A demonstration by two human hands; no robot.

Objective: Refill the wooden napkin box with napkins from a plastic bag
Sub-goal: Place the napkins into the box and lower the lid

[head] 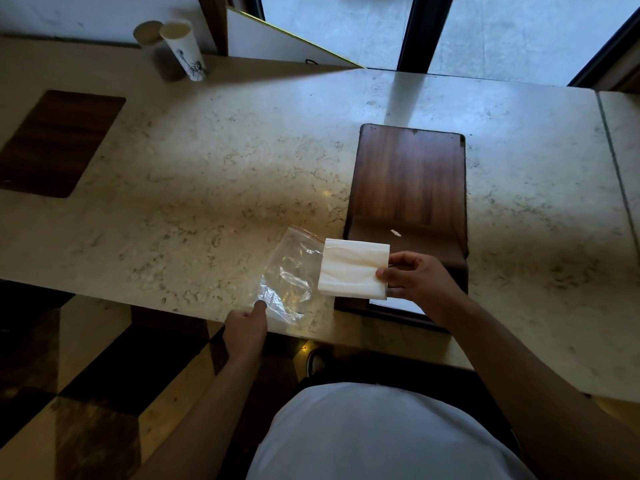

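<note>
The right hand (pixel 415 277) pinches a white napkin stack (pixel 351 268) by its right edge, holding it just past the mouth of the clear plastic bag (pixel 289 275). The left hand (pixel 246 329) holds the bag's bottom corner at the near edge of the marble tabletop (pixel 207 174). The wooden napkin box (pixel 408 188) lies beside the bag, toward the tabletop's right side, partly under the right hand.

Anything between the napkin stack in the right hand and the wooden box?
Nothing visible. The right hand holds the napkin stack clear of the plastic bag, right at the near end of the wooden napkin box.
</note>
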